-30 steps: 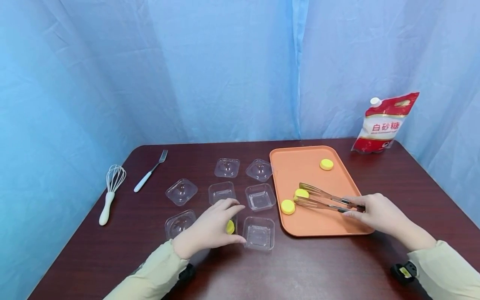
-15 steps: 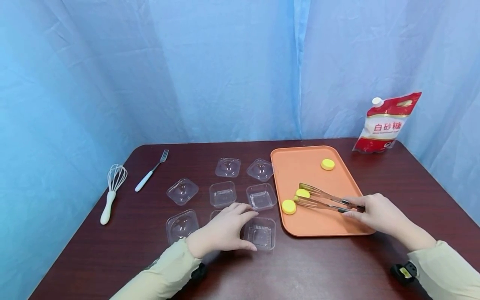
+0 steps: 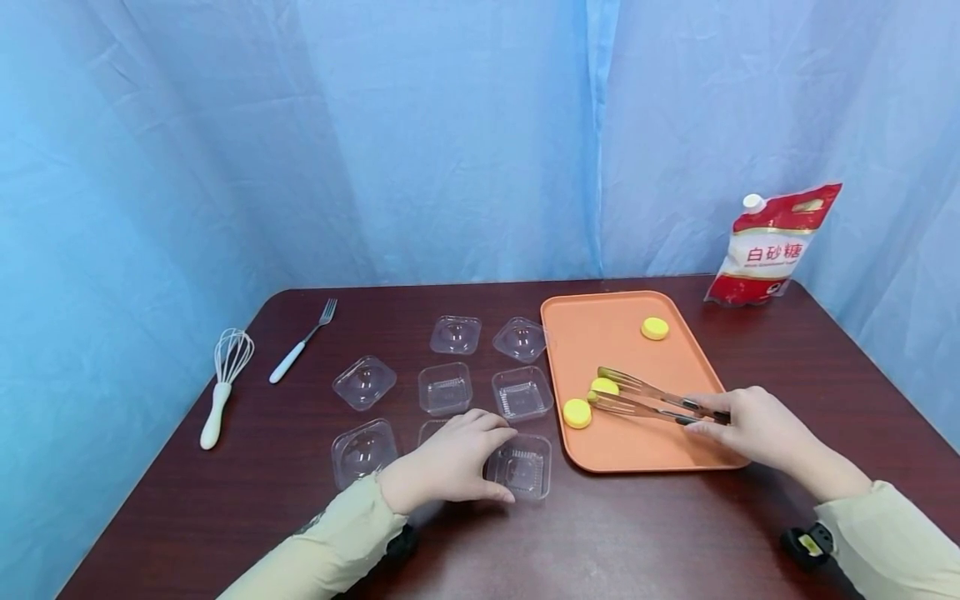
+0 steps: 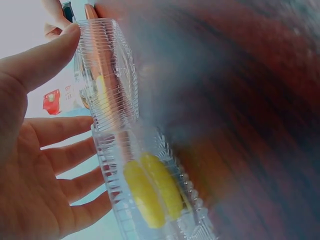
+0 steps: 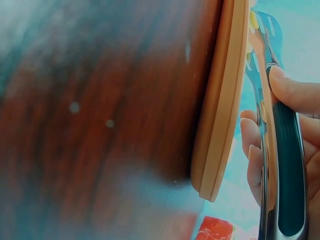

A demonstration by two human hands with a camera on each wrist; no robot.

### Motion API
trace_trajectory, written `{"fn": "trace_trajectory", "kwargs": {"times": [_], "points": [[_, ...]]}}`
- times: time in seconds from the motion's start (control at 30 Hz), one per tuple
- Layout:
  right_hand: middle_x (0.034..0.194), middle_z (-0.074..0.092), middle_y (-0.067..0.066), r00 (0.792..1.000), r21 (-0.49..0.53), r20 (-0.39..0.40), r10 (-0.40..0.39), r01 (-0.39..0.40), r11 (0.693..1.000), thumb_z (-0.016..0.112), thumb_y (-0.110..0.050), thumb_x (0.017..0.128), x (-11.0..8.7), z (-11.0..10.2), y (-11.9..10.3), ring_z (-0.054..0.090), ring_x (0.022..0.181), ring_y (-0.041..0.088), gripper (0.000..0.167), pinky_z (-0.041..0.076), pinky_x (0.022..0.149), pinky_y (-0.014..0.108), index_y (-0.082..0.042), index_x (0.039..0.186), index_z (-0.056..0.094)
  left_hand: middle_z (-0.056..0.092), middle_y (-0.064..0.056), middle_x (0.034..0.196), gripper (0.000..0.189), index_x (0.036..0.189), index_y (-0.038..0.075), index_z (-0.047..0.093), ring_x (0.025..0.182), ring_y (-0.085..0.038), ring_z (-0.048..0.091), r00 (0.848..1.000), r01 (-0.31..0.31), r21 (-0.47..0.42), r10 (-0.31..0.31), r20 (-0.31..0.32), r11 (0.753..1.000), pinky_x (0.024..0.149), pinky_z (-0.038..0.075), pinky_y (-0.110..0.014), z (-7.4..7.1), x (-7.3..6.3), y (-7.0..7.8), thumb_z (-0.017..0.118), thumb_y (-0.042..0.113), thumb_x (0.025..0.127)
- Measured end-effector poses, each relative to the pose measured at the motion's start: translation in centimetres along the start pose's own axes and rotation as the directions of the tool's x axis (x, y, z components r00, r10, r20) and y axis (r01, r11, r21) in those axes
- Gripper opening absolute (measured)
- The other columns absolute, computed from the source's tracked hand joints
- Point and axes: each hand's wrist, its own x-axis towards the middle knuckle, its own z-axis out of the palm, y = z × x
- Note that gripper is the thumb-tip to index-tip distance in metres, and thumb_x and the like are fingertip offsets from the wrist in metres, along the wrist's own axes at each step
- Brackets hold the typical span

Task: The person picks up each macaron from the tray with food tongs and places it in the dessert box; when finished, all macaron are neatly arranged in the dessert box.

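My left hand (image 3: 453, 462) spans an empty clear plastic container (image 3: 525, 471) at the front, thumb at its near edge and index finger at its far edge. Close beside it, a second container (image 4: 116, 212) holds a yellow macaron-like disc (image 4: 142, 192); the hand mostly hides it in the head view. My right hand (image 3: 753, 429) grips metal tongs (image 3: 651, 387) by their black handles, over the orange tray (image 3: 622, 321). The tong tips lie on either side of a yellow disc (image 3: 603, 387). Another yellow disc (image 3: 577, 413) sits by the tray's left edge, and one more (image 3: 655, 328) farther back.
Two more clear containers (image 3: 446, 388) stand behind the left hand. Several clear domed lids (image 3: 365, 383) lie left and behind. A whisk (image 3: 221, 400) and a fork (image 3: 303, 342) lie at the left; a red-and-white sugar pouch (image 3: 772, 247) stands at the back right.
My left hand has moved right, from the container with the yellow disc to the empty one beside it. The right hand and tongs have stayed in place.
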Motion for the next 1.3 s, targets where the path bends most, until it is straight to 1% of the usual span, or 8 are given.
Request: {"fn": "trace_trajectory", "kwargs": {"times": [0.37,0.57,0.67,0.77,1.0,1.13,1.3], "points": [[0.051,0.041,-0.01,1.0,0.005,-0.005,-0.009,0.009,1.0,0.078,-0.02,0.077,0.1,-0.1,0.0,0.028,0.048,0.004,0.038,0.025,0.043,0.02,-0.001,0.109,0.07,0.058,-0.005,0.126,0.072,0.128,0.008,0.058,0.117,-0.021,0.051,0.999,0.021,0.0,-0.021,0.027,1.0,0.101,0.041,-0.036,-0.1,0.7,0.3,0.075,0.052,0.073],[0.049,0.048,-0.012,1.0,0.001,-0.014,-0.014,0.014,1.0,0.077,-0.02,0.076,0.1,-0.2,0.0,0.029,0.049,0.004,0.038,0.024,0.043,0.02,0.0,0.108,0.071,0.059,-0.003,0.123,0.072,0.127,0.01,0.058,0.115,-0.02,0.052,0.999,0.028,0.013,-0.029,0.029,1.0,0.1,0.042,-0.033,-0.1,1.0,0.4,0.075,0.054,0.072],[0.049,0.049,-0.012,1.0,-0.006,-0.016,-0.013,0.013,1.0,0.077,-0.02,0.077,0.1,-0.2,0.0,0.029,0.049,0.004,0.038,0.024,0.043,0.02,0.0,0.108,0.071,0.06,-0.002,0.121,0.072,0.127,0.01,0.058,0.114,-0.019,0.053,0.999,0.032,0.01,-0.032,0.03,0.999,0.101,0.041,-0.032,0.0,1.1,0.5,0.075,0.054,0.072],[0.048,0.047,-0.012,1.0,-0.012,-0.018,-0.012,0.012,1.0,0.077,-0.02,0.077,0.2,-0.1,-0.1,0.028,0.049,0.004,0.037,0.023,0.043,0.02,-0.001,0.108,0.071,0.06,-0.002,0.119,0.073,0.127,0.01,0.058,0.113,-0.019,0.053,0.999,0.034,0.005,-0.034,0.027,0.999,0.1,0.042,-0.032,0.1,1.1,0.5,0.075,0.055,0.072],[0.05,0.049,-0.012,0.999,-0.027,-0.031,-0.021,0.02,0.999,0.077,-0.02,0.077,0.2,0.0,-0.2,0.031,0.05,0.005,0.035,0.025,0.044,0.021,-0.001,0.106,0.072,0.061,-0.002,0.115,0.073,0.125,0.01,0.059,0.11,-0.019,0.055,0.999,0.038,-0.005,-0.038,0.008,0.999,0.098,0.043,-0.031,0.3,1.1,0.5,0.076,0.055,0.071],[0.046,0.042,-0.013,0.999,-0.029,-0.038,-0.023,0.022,0.999,0.076,-0.019,0.077,0.2,0.0,-0.3,0.027,0.047,0.003,0.034,0.022,0.043,0.019,-0.002,0.106,0.072,0.062,-0.002,0.115,0.073,0.124,0.009,0.06,0.108,-0.018,0.056,1.0,0.031,-0.003,-0.031,-0.003,1.0,0.097,0.044,-0.03,0.3,1.1,0.5,0.076,0.055,0.07],[0.044,0.042,-0.013,0.998,-0.032,-0.049,-0.029,0.028,0.999,0.077,-0.02,0.077,0.2,-0.1,-0.5,0.024,0.047,0.003,0.035,0.02,0.043,0.019,-0.001,0.106,0.072,0.062,-0.002,0.115,0.073,0.124,0.009,0.061,0.108,-0.018,0.056,0.999,0.033,-0.008,-0.033,-0.001,0.999,0.097,0.044,-0.03,0.3,1.1,0.5,0.076,0.055,0.069]]}}
